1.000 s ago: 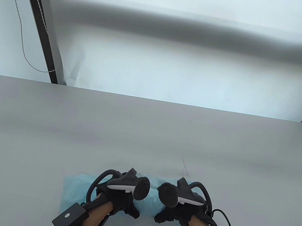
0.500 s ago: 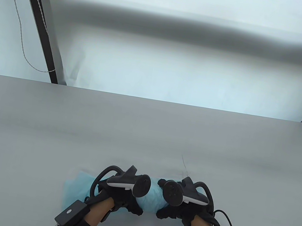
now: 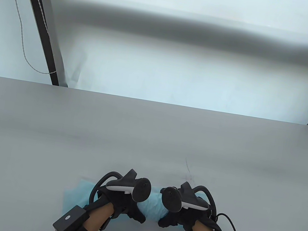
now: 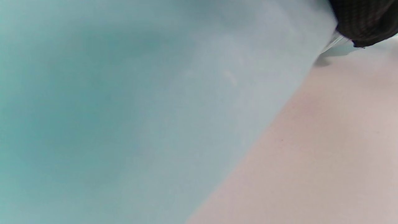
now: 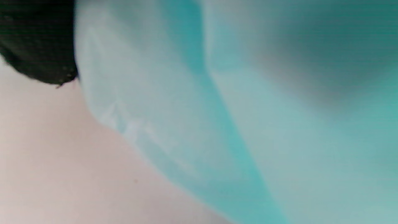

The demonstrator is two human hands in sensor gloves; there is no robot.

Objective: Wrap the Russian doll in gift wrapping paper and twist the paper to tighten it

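A pale grey surface [image 3: 50, 133] with rounded far corners spans the table view. Directly on it, near its front edge, lies light blue gift wrapping paper [image 3: 77, 195] — rolled into a bundle at the middle, spread flat at the left.

A grey table [image 3: 50, 133] is being seen spreading away beyond the grip. A dark scratch [image 3: 187, 167] is being shown just beyond it, and a white cord [image 3: 18, 25] is being hung far off to the left.
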